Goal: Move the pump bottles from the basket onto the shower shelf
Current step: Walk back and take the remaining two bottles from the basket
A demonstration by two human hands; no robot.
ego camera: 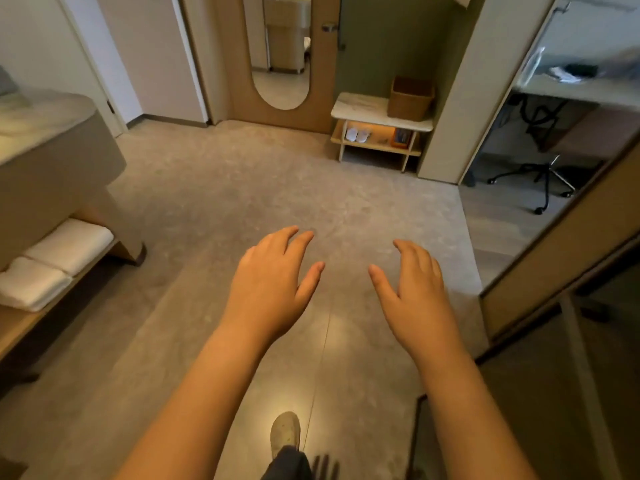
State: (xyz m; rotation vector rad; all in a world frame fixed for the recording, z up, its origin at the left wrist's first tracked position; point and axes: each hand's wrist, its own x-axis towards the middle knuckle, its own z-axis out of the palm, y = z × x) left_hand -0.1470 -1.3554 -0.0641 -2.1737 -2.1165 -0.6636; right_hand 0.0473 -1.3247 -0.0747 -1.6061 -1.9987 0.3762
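My left hand (273, 282) and my right hand (415, 292) are stretched out side by side over the grey floor, palms down, fingers spread, holding nothing. A brown woven basket (410, 98) stands far ahead on a small white-topped bench (360, 107) against the green wall. What is inside the basket is hidden from here. No pump bottles and no shower shelf are in view.
A vanity counter (45, 133) with folded white towels (52, 265) on its lower shelf fills the left. A door with an oval mirror (280, 53) is straight ahead. A doorway on the right shows a desk and office chair (543, 174). My foot (285, 433) is below.
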